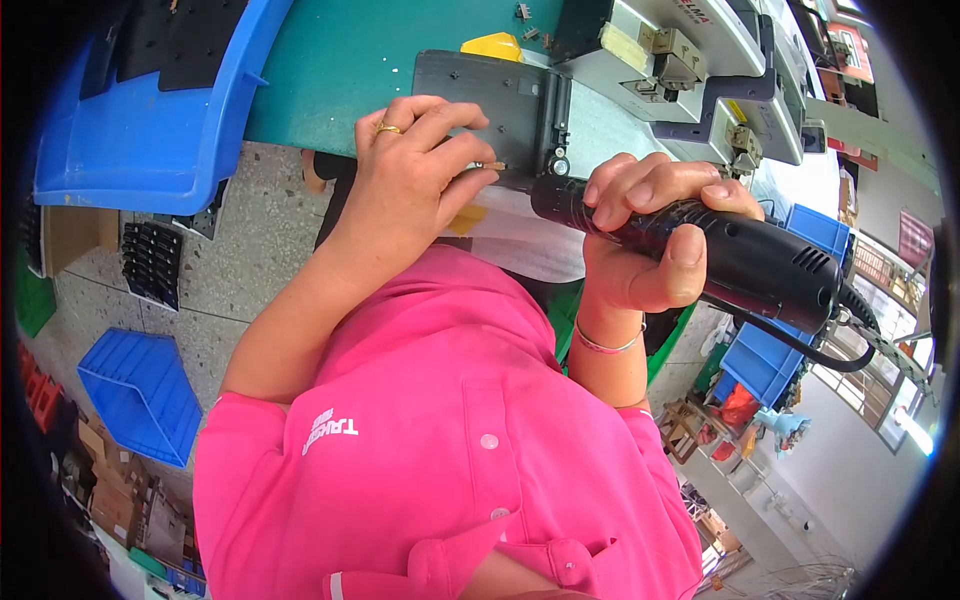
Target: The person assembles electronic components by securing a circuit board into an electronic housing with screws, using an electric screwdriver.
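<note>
My right hand (655, 215) is wrapped round a black electric screwdriver (770, 260), whose cable leaves its back end. The tool lies tilted, its front end pointing left toward a flat black plastic panel (480, 105) on the table. Over the panel's near left part is my left hand (420, 160), with a ring on one finger. Its thumb and fingertips pinch a small copper-coloured metal piece (490, 165), partly hidden by the fingers. The screwdriver's tip is hard to make out near the panel's right corner.
A blue bin (140, 185) holding black panels stands left of the green table (320, 90). Grey-white machines (650, 60) are at the back right. A yellow piece (492, 46) and small metal parts (528, 33) lie behind the panel. Another blue bin (140, 395) is on the floor.
</note>
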The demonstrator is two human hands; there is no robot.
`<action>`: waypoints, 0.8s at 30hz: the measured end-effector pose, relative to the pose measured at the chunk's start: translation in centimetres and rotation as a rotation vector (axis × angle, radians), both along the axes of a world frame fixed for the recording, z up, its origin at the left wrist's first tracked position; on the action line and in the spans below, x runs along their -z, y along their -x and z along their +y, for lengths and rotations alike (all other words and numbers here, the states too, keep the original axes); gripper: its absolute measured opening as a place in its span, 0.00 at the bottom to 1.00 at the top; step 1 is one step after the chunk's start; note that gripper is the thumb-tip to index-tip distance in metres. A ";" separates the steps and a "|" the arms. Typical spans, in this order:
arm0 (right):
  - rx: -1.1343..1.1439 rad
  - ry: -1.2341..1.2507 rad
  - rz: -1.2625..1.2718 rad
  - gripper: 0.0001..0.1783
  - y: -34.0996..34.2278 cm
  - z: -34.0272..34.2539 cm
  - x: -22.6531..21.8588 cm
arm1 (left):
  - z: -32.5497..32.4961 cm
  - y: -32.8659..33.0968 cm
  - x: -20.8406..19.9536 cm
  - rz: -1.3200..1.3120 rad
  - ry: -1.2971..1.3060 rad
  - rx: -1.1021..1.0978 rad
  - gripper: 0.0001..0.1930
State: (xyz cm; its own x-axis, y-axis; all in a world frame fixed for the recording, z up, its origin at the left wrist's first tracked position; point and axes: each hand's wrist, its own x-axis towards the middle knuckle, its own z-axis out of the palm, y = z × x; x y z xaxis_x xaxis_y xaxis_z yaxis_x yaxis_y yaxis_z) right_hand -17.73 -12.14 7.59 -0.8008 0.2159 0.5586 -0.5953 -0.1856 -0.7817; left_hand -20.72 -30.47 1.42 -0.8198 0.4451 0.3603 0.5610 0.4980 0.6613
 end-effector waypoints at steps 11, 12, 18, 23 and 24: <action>0.010 0.055 0.015 0.24 -0.5 0.0 -0.5 | -0.3 -0.8 -0.7 0.020 -0.019 0.017 0.15; 0.014 0.065 0.012 0.24 -0.4 -0.1 -0.3 | -0.3 -0.9 -0.6 0.025 0.013 0.028 0.15; 0.041 0.025 0.036 0.26 -0.3 0.0 0.4 | 0.1 -1.1 0.0 0.059 0.061 0.020 0.15; 0.040 0.041 0.051 0.23 -1.0 0.7 -0.4 | 0.3 -1.0 -0.1 0.076 0.043 0.036 0.14; -0.020 0.034 0.064 0.21 -1.1 1.1 -0.5 | 0.4 -1.2 -0.4 0.064 0.026 0.040 0.14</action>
State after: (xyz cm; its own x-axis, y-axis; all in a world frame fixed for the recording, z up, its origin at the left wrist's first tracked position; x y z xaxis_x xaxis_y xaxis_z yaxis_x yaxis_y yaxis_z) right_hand -16.66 -11.02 8.11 -0.7680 0.2200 0.6015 -0.6399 -0.2242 -0.7351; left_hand -19.56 -30.12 1.85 -0.7768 0.4870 0.3993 0.6216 0.4911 0.6103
